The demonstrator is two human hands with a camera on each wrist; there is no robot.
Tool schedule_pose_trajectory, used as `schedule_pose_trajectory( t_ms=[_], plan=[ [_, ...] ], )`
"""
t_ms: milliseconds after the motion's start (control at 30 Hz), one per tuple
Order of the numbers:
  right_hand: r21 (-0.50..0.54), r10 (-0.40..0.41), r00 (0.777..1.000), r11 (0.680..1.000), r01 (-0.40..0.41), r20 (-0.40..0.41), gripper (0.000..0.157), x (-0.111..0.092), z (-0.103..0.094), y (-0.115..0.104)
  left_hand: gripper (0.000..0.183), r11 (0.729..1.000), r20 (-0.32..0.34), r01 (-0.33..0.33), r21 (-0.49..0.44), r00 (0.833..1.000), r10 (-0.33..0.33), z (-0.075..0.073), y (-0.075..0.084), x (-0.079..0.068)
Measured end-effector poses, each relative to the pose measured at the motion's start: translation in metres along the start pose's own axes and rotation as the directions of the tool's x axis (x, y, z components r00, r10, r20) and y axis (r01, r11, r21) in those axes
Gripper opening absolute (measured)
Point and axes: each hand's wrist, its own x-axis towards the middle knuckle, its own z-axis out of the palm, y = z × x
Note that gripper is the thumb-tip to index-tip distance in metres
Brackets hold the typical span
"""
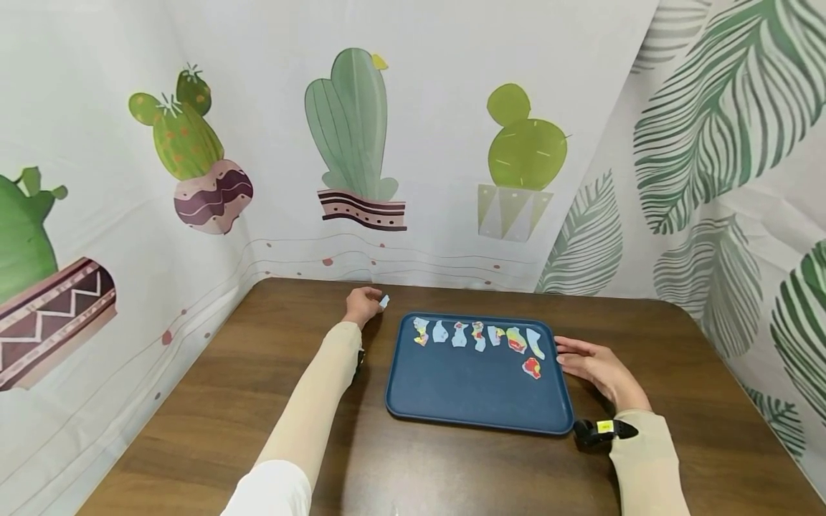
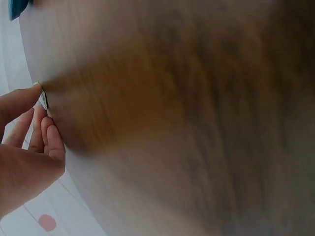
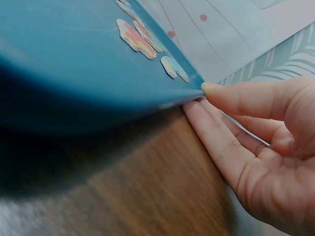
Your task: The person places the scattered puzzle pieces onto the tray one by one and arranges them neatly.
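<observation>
Beyond the tray's far left corner, my left hand (image 1: 363, 305) pinches a small light-blue flat piece (image 1: 384, 302) between thumb and fingers. The left wrist view shows this piece (image 2: 44, 98) nearly edge-on above the table. A dark blue rectangular tray (image 1: 474, 398) lies on the table, and my right hand (image 1: 601, 370) grips its right edge. Thumb (image 3: 236, 98) on the rim and fingers (image 3: 216, 135) below it show in the right wrist view. Along the tray's far side runs a row of several irregular flat pieces (image 1: 459, 335), pale blue with red and yellow. One red piece (image 1: 532, 368) sits below the row's right end.
The brown wooden table (image 1: 258, 401) has rounded far corners and extends around the tray. Behind it hangs a white cloth (image 1: 439, 143) printed with cacti and leaves. A dark wrist camera (image 1: 596, 433) on the right wrist is close to the tray's near right corner.
</observation>
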Motion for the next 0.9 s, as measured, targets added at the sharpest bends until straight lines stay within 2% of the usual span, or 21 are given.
schedule_pose_trajectory(
  t_ms=[200,433,567,700,900],
  plan=[
    [0.006,-0.011,1.0,1.0,0.011,0.003,0.066,0.002,-0.001,0.002,0.04,1.0,0.05,0.008,-0.029,0.999,-0.007,-0.002,-0.002,-0.001],
    [0.009,-0.009,1.0,1.0,0.009,0.002,0.067,0.002,-0.001,0.003,0.046,1.0,0.079,-0.024,-0.018,0.997,0.026,-0.004,-0.003,-0.001],
    [-0.003,-0.001,1.0,1.0,0.001,-0.006,0.066,0.002,0.0,0.002,0.043,0.997,0.105,-0.011,-0.079,0.994,0.019,-0.005,-0.002,-0.005],
    [-0.005,-0.001,1.0,1.0,0.001,-0.012,0.064,0.002,0.0,0.002,0.041,0.982,0.118,0.015,-0.188,0.993,0.007,-0.005,0.002,-0.008],
    [-0.012,0.008,1.0,1.0,-0.009,-0.02,0.064,0.0,0.001,0.0,0.041,0.928,0.17,0.064,-0.367,0.985,-0.001,-0.003,0.011,-0.013]
  ],
)
